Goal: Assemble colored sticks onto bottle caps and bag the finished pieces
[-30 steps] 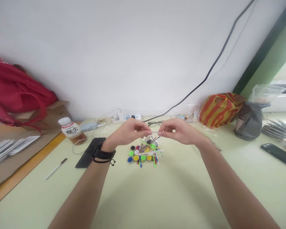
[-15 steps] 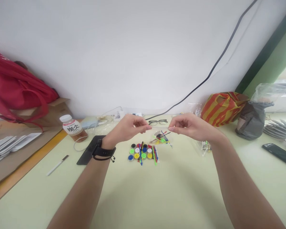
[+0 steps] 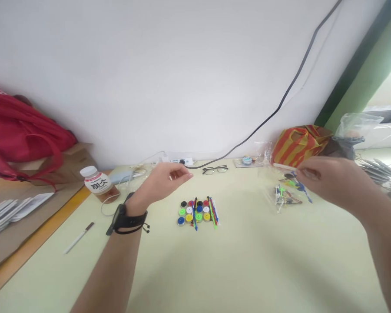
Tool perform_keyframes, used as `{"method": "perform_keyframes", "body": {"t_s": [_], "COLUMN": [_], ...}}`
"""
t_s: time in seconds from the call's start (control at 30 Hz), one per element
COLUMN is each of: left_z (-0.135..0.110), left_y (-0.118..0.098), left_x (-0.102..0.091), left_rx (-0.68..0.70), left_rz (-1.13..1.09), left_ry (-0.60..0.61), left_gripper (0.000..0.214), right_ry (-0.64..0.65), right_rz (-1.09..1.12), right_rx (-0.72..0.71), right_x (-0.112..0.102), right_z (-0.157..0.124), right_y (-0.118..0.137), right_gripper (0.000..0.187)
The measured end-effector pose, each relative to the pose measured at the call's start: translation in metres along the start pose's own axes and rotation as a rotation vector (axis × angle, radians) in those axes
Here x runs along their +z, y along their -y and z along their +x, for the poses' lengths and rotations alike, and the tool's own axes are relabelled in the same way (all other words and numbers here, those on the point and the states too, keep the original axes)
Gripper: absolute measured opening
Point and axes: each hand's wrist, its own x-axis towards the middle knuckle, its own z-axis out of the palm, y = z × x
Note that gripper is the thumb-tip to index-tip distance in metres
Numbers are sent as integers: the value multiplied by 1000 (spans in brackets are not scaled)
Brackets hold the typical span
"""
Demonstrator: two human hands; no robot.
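Note:
My right hand (image 3: 326, 176) pinches a clear plastic bag (image 3: 293, 179) of small coloured plastic pieces by its top edge, on the right side of the table. Beneath it lies another clear bag (image 3: 282, 201) with similar green, white and dark pieces. My left hand (image 3: 164, 180) hovers left of the glasses, thumb and fingers drawn together with nothing visible between them. Below and to its right, round coloured discs (image 3: 199, 209) lie in rows. Thin coloured plastic sticks (image 3: 213, 211) rest among and beside these discs.
Glasses (image 3: 215, 170) lie near the wall. At left are a drink bottle (image 3: 99, 184), a pen (image 3: 79, 238), a white cable and a red bag (image 3: 26, 134). A striped bag (image 3: 299, 143) stands at back right. A black cable (image 3: 280, 104) crosses the wall.
My right hand has carried the bag of coloured pieces from the middle to the right, over the other bag. My left hand has let go of it and moved slightly left.

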Motion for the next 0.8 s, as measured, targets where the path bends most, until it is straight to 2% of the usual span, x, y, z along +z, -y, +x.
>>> {"method": "perform_keyframes", "body": {"t_s": [0.07, 0.2, 0.27, 0.33, 0.43, 0.57, 0.7, 0.8], "left_z": [-9, -37, -52, -66, -78, -86, -93, -97], "left_y": [9, 33, 43, 50, 55, 52, 44, 42], "left_x": [-5, 5, 20, 39, 68, 97, 106, 107], "left_rx": [-39, -121, -137, -162, -168, -144, -99, -110], "left_rz": [0, 30, 11, 4, -17, -22, 33, 79], "left_ry": [-36, -133, -101, -121, -175, -134, -5, 41], "left_gripper": [30, 33, 31, 33, 38, 42, 47, 49], "right_ry": [21, 169, 175, 125, 23, 77, 65, 39], "right_rz": [-176, -175, -170, -149, -151, -182, -227, -115], "right_rx": [-122, -380, -390, -362, -262, -217, -159, -121], "right_x": [12, 47, 61, 70, 76, 82, 86, 84], "right_z": [-38, -120, -149, -165, -170, -164, -150, -130], "right_y": [3, 19, 23, 22, 13, -2, -6, 22], "right_gripper": [27, 29, 29, 23, 22, 23, 25, 26]}}
